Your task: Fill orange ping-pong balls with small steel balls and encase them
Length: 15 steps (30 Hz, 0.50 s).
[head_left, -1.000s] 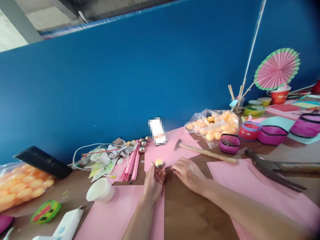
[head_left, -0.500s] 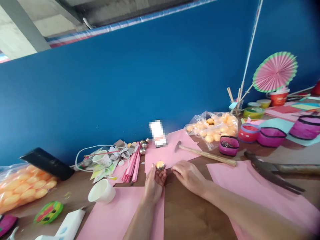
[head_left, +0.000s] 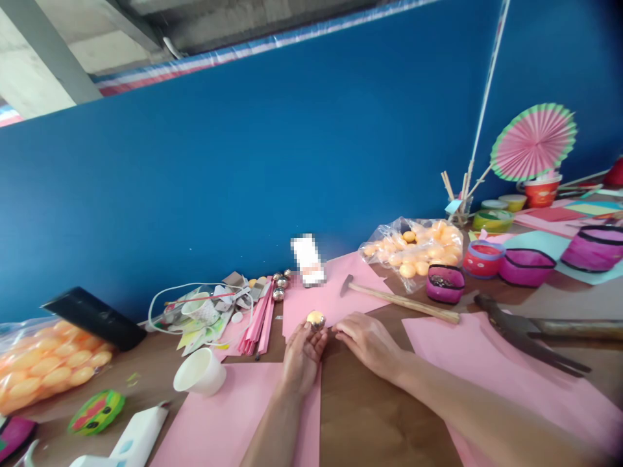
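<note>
In the fingers of my left hand (head_left: 302, 355), palm turned up, rests a small orange ball (head_left: 316, 318) whose lower part is covered with shiny metallic pieces. Just to its right, my right hand (head_left: 366, 338) has its fingertips pinched together close to the ball. Anything in that pinch is too small to make out. A small purple pouch (head_left: 446, 285) beyond my right hand contains little metal bits. Several shiny metallic balls (head_left: 279, 293) sit together near the blue wall. The wooden-handled hammer (head_left: 403, 300) lies behind my right hand.
A clear bag of orange balls (head_left: 413, 250) stands at the back, another bag (head_left: 46, 363) at the left. A white cup (head_left: 199, 373) stands left of my hands. At right lies a larger claw hammer (head_left: 530, 337) on pink paper (head_left: 491, 389). Pink strips (head_left: 257, 321) lie at back left.
My left hand and the ball have shifted slightly to the right and up, and the ball is turned a little. My right hand stays almost in place, fingertips still pinched.
</note>
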Available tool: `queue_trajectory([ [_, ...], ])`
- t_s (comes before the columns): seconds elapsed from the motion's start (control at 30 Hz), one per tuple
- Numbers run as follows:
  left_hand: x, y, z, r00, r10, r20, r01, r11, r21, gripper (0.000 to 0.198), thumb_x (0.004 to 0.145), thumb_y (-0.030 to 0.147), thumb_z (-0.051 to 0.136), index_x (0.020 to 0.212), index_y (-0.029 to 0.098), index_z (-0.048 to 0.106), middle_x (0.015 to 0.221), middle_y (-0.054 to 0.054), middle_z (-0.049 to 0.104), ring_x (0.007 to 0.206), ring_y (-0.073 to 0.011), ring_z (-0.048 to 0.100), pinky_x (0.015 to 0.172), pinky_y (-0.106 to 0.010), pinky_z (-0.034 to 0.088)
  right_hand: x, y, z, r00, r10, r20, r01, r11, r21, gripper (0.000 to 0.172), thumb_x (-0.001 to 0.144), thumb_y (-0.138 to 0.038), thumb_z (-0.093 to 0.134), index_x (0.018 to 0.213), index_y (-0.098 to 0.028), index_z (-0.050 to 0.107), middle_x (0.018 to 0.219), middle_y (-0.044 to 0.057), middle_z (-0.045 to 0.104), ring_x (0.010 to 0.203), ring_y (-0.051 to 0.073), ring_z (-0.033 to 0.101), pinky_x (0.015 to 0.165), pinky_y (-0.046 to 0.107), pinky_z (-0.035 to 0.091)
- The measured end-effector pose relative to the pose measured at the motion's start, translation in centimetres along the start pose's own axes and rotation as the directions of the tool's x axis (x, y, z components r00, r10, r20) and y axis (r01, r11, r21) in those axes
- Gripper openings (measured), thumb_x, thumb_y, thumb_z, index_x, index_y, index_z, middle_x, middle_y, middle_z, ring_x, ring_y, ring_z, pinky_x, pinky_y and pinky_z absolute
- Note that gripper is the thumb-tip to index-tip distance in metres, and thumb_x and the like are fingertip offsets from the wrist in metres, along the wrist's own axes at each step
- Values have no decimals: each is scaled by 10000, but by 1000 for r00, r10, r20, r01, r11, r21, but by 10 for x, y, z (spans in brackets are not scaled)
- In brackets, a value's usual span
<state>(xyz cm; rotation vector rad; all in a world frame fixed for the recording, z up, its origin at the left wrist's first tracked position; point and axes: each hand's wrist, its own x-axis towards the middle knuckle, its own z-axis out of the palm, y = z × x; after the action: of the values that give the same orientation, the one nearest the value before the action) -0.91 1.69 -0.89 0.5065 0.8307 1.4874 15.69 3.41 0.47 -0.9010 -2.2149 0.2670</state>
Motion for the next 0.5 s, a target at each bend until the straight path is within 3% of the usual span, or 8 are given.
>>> queue_trajectory([
  [0.5,-1,0,1,1000,-9,-1,9,999,39,179,742,209,608,902,129,605,879,-83,666,735,-131,634,701,-229,511,-1,1,3,998,-26,-52,31,996,88,134,843,-168,464,903,-191,583,812,44,635,789,163,568,734,286,429],
])
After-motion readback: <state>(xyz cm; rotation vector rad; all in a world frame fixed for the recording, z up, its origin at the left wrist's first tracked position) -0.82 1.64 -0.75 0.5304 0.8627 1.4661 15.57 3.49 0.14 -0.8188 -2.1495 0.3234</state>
